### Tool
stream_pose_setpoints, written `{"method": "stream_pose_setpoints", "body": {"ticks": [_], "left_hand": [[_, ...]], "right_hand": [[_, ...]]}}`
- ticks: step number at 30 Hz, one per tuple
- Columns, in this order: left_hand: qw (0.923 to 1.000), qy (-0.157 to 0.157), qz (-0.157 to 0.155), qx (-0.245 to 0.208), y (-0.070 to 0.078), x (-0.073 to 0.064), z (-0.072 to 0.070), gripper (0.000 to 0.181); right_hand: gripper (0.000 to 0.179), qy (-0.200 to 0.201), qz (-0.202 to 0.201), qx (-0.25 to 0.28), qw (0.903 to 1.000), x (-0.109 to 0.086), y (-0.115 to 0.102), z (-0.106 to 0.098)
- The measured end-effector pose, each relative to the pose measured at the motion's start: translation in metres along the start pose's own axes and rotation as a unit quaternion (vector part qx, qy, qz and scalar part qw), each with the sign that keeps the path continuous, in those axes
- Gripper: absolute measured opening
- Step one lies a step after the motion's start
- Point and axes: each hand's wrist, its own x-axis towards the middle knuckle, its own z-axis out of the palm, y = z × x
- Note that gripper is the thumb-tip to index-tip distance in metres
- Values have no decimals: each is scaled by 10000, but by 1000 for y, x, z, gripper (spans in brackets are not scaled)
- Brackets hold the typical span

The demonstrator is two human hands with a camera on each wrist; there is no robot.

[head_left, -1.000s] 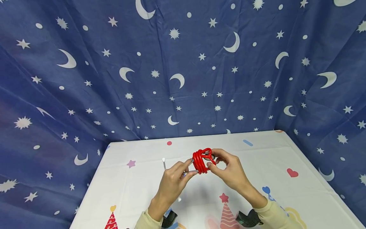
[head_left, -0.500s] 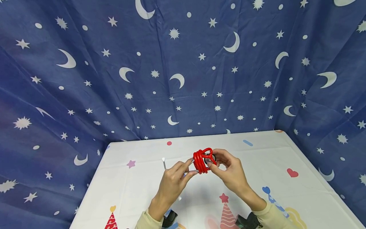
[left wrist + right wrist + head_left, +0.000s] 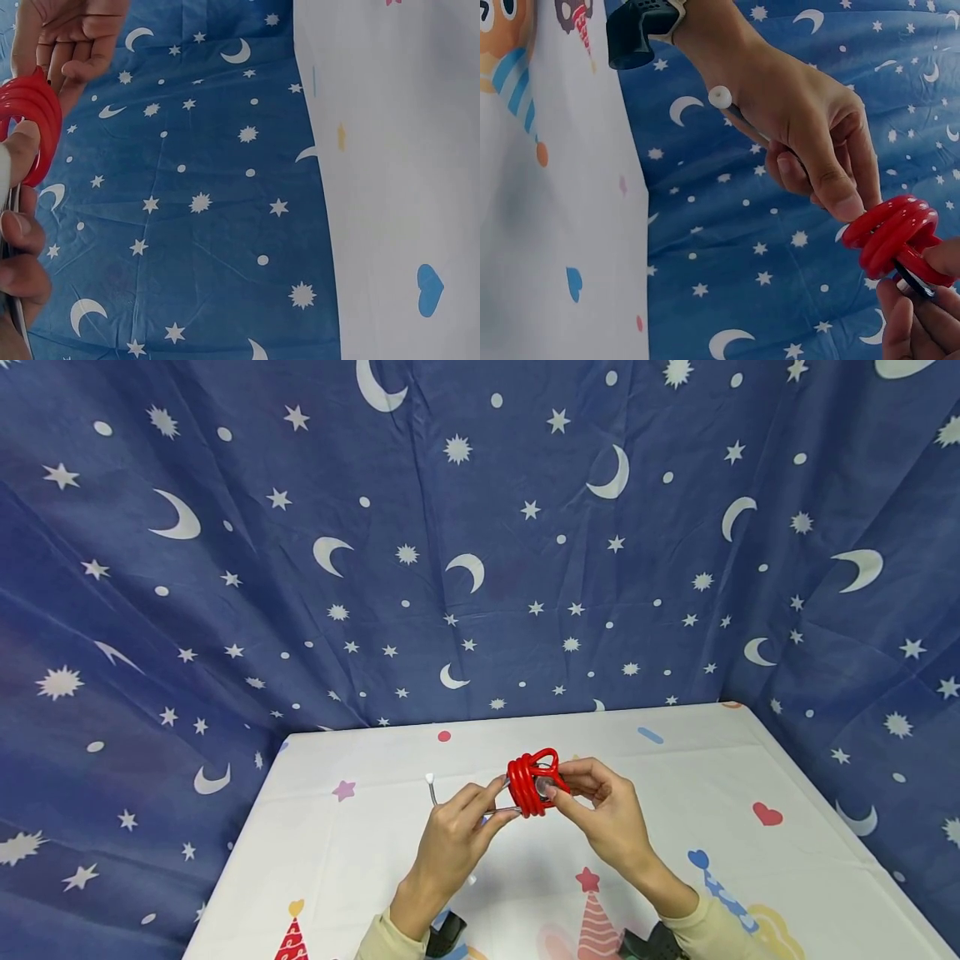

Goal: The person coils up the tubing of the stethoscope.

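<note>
A stethoscope with its red tubing wound into a tight coil is held up over the table. My left hand grips its metal ear tubes just left of the coil, with thumb and fingertips at the wraps. One white ear tip sticks out beyond that hand. My right hand pinches the round chest piece at the coil's right end, thumb on its face, beside a red loop that stands up. In the right wrist view the chest piece shows edge-on, tucked against the red coils.
A white table cover with printed party hats, hearts and stars lies beneath both hands. Behind it hangs a dark blue curtain with moons and stars. A dark wrist-camera mount sits on the left wrist, and another on the right.
The chest piece has turned to show its round face and moved left against the coil, with my right fingers following it. My left hand has stayed put.
</note>
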Motion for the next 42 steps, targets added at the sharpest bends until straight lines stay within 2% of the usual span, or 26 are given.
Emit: {"method": "stream_pose_setpoints", "body": {"ticks": [6,10,17,22,26,31,36,42], "left_hand": [[10000,16,30,29,0,0,0,43],[10000,4,48,28,-1,-1,1,44],[9999,20,97,89,0,0,3,48],[9999,-26,41,141,0,0,3,42],[9997,-72,43,233,-1,-2,3,40],[9990,-241,-51,361,-3,-5,3,41],[9982,-412,-257,343,-4,-5,3,44],[9982,-504,-237,227,-5,-5,4,43]], "right_hand": [[24,-235,131,8,9996,-2,2,0],[21,-166,188,-97,9996,-1,2,-1],[30,-49,476,-344,9983,-3,1,1],[30,17,669,-225,9975,-2,0,1],[31,-454,1001,-206,9937,1,1,-2],[38,-1031,1575,41,9821,4,6,-4],[38,-1070,1450,11,9836,3,10,-4],[41,-982,1300,150,9865,3,12,-5]]}}
